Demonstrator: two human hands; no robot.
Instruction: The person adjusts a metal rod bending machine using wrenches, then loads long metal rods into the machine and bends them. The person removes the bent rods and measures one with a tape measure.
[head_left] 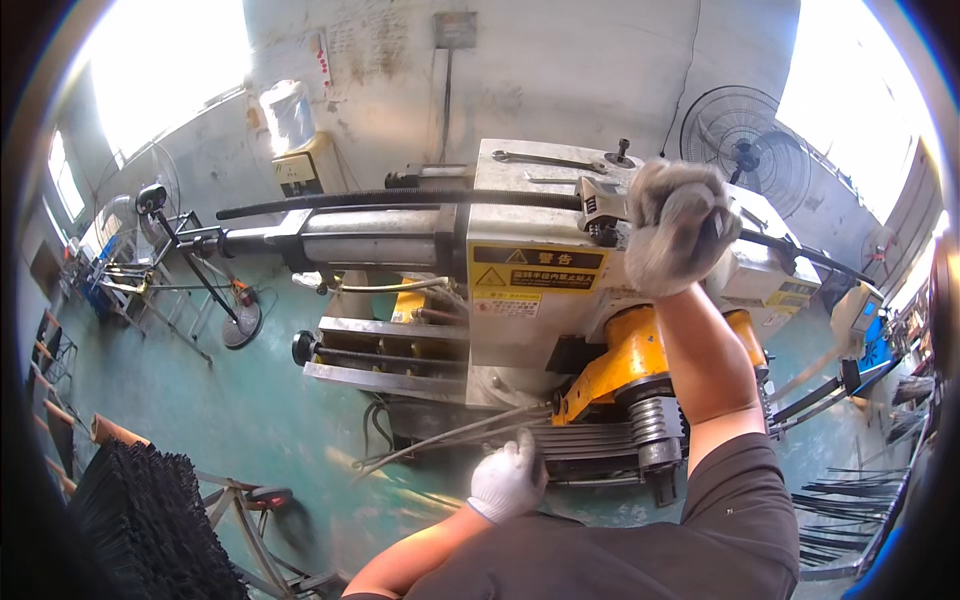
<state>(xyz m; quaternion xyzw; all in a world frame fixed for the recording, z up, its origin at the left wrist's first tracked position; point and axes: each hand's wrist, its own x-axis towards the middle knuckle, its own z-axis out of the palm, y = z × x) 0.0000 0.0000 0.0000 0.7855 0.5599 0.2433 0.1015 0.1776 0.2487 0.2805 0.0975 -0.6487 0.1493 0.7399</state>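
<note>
My right hand (680,228), in a soiled white glove, is raised over the machine top. Its fingers are curled into a fist around something dark, mostly hidden. Just left of it an adjustable wrench (600,205) rests near the end of a long dark threaded rod (400,199). My left hand (508,482), in a white glove, is low in front of the machine, one finger stretched out beside a stack of long dark metal strips (590,442). Whether it touches them I cannot tell. The strips run under a coil spring (656,420) below an orange machine arm (612,362).
The grey machine (520,340) carries warning labels and an open-ended wrench (548,161) on top. Bundled dark strips (150,520) stand at the lower left, and more strips (850,505) lie at the lower right. A large fan (745,150) stands behind; a control box (858,312) is at right.
</note>
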